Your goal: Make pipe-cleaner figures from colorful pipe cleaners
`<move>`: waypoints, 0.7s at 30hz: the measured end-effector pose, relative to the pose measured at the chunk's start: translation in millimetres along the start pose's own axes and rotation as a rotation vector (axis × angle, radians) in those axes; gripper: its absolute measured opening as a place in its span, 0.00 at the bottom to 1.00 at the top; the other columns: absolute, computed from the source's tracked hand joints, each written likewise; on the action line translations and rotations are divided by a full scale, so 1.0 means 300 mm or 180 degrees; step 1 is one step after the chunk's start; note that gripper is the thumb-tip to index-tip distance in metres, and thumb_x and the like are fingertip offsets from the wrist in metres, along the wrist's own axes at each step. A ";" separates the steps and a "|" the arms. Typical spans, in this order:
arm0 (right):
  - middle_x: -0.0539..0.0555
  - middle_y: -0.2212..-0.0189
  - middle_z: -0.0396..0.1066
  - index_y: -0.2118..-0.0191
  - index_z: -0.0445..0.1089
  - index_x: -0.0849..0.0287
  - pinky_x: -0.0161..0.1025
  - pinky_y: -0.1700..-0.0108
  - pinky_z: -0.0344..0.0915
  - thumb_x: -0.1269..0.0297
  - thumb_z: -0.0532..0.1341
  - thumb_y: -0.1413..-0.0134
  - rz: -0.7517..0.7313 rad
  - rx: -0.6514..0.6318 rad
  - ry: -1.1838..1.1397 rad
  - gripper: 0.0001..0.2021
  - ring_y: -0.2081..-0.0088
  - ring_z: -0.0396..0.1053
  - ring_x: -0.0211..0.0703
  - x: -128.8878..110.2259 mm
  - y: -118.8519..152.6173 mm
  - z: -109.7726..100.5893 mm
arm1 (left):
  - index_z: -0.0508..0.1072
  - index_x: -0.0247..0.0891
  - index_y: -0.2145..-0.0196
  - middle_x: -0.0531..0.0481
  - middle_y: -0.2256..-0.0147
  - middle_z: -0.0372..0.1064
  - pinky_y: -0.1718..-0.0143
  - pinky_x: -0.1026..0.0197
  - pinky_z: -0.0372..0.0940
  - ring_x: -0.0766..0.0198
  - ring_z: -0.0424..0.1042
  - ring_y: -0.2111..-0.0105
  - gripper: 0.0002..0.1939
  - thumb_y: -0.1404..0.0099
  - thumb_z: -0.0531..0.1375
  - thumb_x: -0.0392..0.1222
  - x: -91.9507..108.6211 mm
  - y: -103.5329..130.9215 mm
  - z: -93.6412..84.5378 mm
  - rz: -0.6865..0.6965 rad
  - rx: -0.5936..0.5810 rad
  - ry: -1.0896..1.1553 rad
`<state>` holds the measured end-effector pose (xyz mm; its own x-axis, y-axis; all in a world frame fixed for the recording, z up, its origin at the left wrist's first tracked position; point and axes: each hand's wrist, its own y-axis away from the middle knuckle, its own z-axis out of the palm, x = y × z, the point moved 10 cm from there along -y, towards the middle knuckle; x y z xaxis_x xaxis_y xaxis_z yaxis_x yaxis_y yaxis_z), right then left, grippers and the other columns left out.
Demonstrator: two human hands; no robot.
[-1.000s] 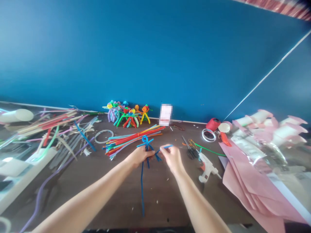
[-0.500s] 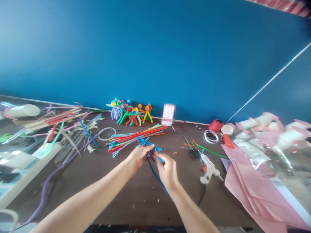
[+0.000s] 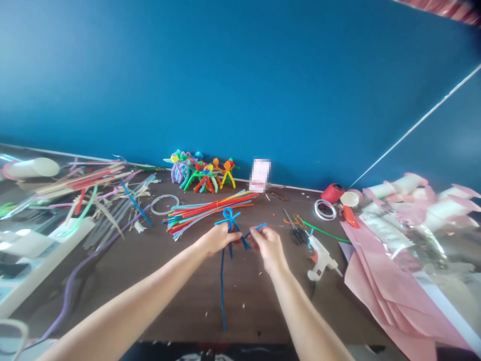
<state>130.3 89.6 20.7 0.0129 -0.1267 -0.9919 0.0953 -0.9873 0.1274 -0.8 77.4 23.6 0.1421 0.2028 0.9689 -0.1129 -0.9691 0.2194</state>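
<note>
A blue pipe-cleaner figure (image 3: 228,214) with a looped top and short side arms is pinched in my left hand (image 3: 218,238), in front of the bundle. From beneath that hand a long blue strand (image 3: 222,291) hangs down toward the table's front edge. To the right, my right hand (image 3: 267,244) has thumb and fingertips closed on a short blue pipe-cleaner end, which runs toward the figure. Just behind the hands lies a bundle of coloured pipe cleaners (image 3: 206,210). Finished-looking multicoloured figures (image 3: 206,173) stand by the blue wall.
Scissors (image 3: 296,231), a green strand (image 3: 325,230) and a white glue gun (image 3: 322,258) lie at the right. Beyond them are pink sheets (image 3: 379,281) and rolls. Loose strips (image 3: 112,215) and a purple pipe cleaner (image 3: 71,286) spread at the left, near a clear ring (image 3: 164,204).
My right hand has moved right and slightly up, drawing apart from my left hand. The figure stands more upright, and the long blue strand now hangs straight down between the arms.
</note>
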 end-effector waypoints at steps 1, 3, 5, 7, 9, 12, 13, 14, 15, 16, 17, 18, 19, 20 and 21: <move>0.52 0.80 0.70 0.73 0.70 0.62 0.32 0.81 0.57 0.58 0.61 0.62 -0.0064 0.0033 0.0090 0.11 0.82 0.63 0.37 -0.012 0.001 -0.003 | 0.68 0.37 0.84 0.49 0.81 0.68 0.73 0.63 0.57 0.61 0.66 0.77 0.07 0.52 0.59 0.40 0.020 0.001 -0.008 0.0201 0.0091 -0.0347; 0.52 0.79 0.70 0.73 0.70 0.61 0.34 0.77 0.60 0.60 0.61 0.60 -0.0344 0.0107 0.0424 0.09 0.79 0.65 0.39 -0.052 0.012 -0.005 | 0.68 0.37 0.85 0.50 0.82 0.68 0.74 0.64 0.56 0.62 0.65 0.78 0.08 0.51 0.58 0.40 0.041 0.003 -0.022 0.0410 0.0293 -0.0817; 0.53 0.78 0.71 0.73 0.70 0.59 0.35 0.73 0.62 0.61 0.58 0.57 -0.0788 0.0182 0.0881 0.07 0.76 0.66 0.41 -0.107 0.042 0.006 | 0.68 0.37 0.84 0.50 0.83 0.67 0.76 0.64 0.55 0.63 0.64 0.79 0.09 0.49 0.56 0.40 0.039 0.003 -0.028 0.0399 0.0424 -0.1014; 0.54 0.75 0.71 0.71 0.70 0.58 0.37 0.69 0.63 0.64 0.55 0.53 -0.1277 0.0165 0.1266 0.07 0.73 0.67 0.42 -0.160 0.088 0.033 | 0.68 0.36 0.84 0.51 0.83 0.65 0.77 0.65 0.55 0.65 0.64 0.80 0.11 0.48 0.54 0.41 0.032 0.003 -0.025 0.0353 0.0477 -0.1036; 0.55 0.70 0.70 0.67 0.69 0.57 0.38 0.63 0.62 0.68 0.53 0.50 -0.1771 0.0012 0.1597 0.08 0.68 0.67 0.43 -0.197 0.141 0.075 | 0.66 0.36 0.84 0.52 0.85 0.63 0.77 0.65 0.55 0.66 0.63 0.81 0.11 0.48 0.54 0.41 0.031 0.005 -0.026 0.0345 0.0561 -0.0883; 0.56 0.63 0.68 0.61 0.69 0.56 0.41 0.56 0.60 0.73 0.51 0.50 -0.2349 -0.0337 0.2134 0.13 0.59 0.65 0.45 -0.206 0.207 0.136 | 0.63 0.35 0.84 0.55 0.86 0.61 0.78 0.66 0.55 0.69 0.61 0.82 0.09 0.50 0.56 0.39 0.012 0.009 -0.040 0.0245 0.0773 -0.0098; 0.57 0.61 0.68 0.59 0.68 0.55 0.42 0.55 0.59 0.74 0.51 0.50 -0.2457 -0.0437 0.2297 0.14 0.58 0.64 0.46 -0.198 0.219 0.149 | 0.63 0.35 0.84 0.56 0.86 0.60 0.79 0.66 0.55 0.69 0.60 0.83 0.08 0.51 0.57 0.39 -0.008 0.008 -0.039 0.0125 0.0788 0.0334; 0.57 0.60 0.67 0.58 0.67 0.55 0.43 0.54 0.59 0.75 0.50 0.50 -0.2530 -0.0511 0.2424 0.16 0.57 0.63 0.46 -0.187 0.227 0.156 | 0.63 0.35 0.83 0.56 0.86 0.61 0.79 0.66 0.55 0.70 0.60 0.83 0.08 0.52 0.58 0.38 -0.030 0.007 -0.032 -0.0022 0.0764 0.0790; 0.57 0.59 0.66 0.56 0.67 0.55 0.43 0.54 0.59 0.75 0.50 0.51 -0.2570 -0.0546 0.2499 0.17 0.57 0.63 0.46 -0.178 0.230 0.158 | 0.63 0.34 0.83 0.56 0.85 0.61 0.79 0.66 0.56 0.70 0.61 0.83 0.08 0.53 0.59 0.38 -0.050 0.005 -0.020 -0.0168 0.0713 0.1183; 0.57 0.59 0.66 0.56 0.66 0.55 0.42 0.55 0.59 0.76 0.50 0.51 -0.2572 -0.0529 0.2514 0.18 0.57 0.63 0.46 -0.170 0.228 0.152 | 0.64 0.33 0.82 0.55 0.85 0.62 0.79 0.66 0.57 0.70 0.61 0.83 0.08 0.53 0.60 0.38 -0.067 0.004 -0.008 -0.0307 0.0654 0.1492; 0.58 0.60 0.65 0.56 0.67 0.55 0.42 0.56 0.60 0.76 0.50 0.51 -0.2534 -0.0463 0.2467 0.18 0.58 0.63 0.45 -0.165 0.223 0.141 | 0.64 0.33 0.81 0.54 0.84 0.63 0.79 0.66 0.58 0.70 0.63 0.83 0.07 0.53 0.60 0.38 -0.082 0.003 0.003 -0.0447 0.0614 0.1733; 0.58 0.62 0.65 0.57 0.67 0.56 0.41 0.58 0.61 0.75 0.51 0.51 -0.2460 -0.0340 0.2358 0.17 0.60 0.64 0.44 -0.163 0.214 0.123 | 0.65 0.33 0.81 0.53 0.84 0.65 0.78 0.66 0.59 0.69 0.64 0.82 0.06 0.52 0.60 0.37 -0.095 0.003 0.010 -0.0583 0.0588 0.1909; 0.57 0.65 0.64 0.59 0.69 0.56 0.39 0.60 0.62 0.74 0.51 0.50 -0.2348 -0.0187 0.2192 0.15 0.62 0.64 0.43 -0.161 0.201 0.100 | 0.65 0.32 0.80 0.53 0.83 0.66 0.78 0.66 0.60 0.69 0.65 0.81 0.06 0.51 0.59 0.36 -0.105 0.004 0.014 -0.0708 0.0579 0.2035; 0.57 0.67 0.64 0.61 0.70 0.56 0.38 0.61 0.62 0.73 0.51 0.50 -0.2202 -0.0044 0.1977 0.13 0.64 0.64 0.42 -0.157 0.187 0.076 | 0.66 0.32 0.79 0.52 0.83 0.66 0.77 0.66 0.60 0.69 0.65 0.81 0.05 0.50 0.59 0.35 -0.112 0.005 0.017 -0.0825 0.0565 0.2138; 0.56 0.68 0.64 0.63 0.71 0.56 0.37 0.63 0.62 0.71 0.52 0.50 -0.2023 0.0054 0.1725 0.11 0.65 0.64 0.41 -0.149 0.169 0.054 | 0.66 0.32 0.79 0.52 0.82 0.67 0.77 0.66 0.61 0.69 0.66 0.81 0.04 0.50 0.59 0.34 -0.119 0.007 0.020 -0.0946 0.0544 0.2240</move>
<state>118.3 43.5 71.6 0.4393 0.5144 -0.7365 0.2312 -0.8570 -0.4606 -0.1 67.2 -11.1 -0.5207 0.4432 0.7297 -0.0066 -0.8568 0.5156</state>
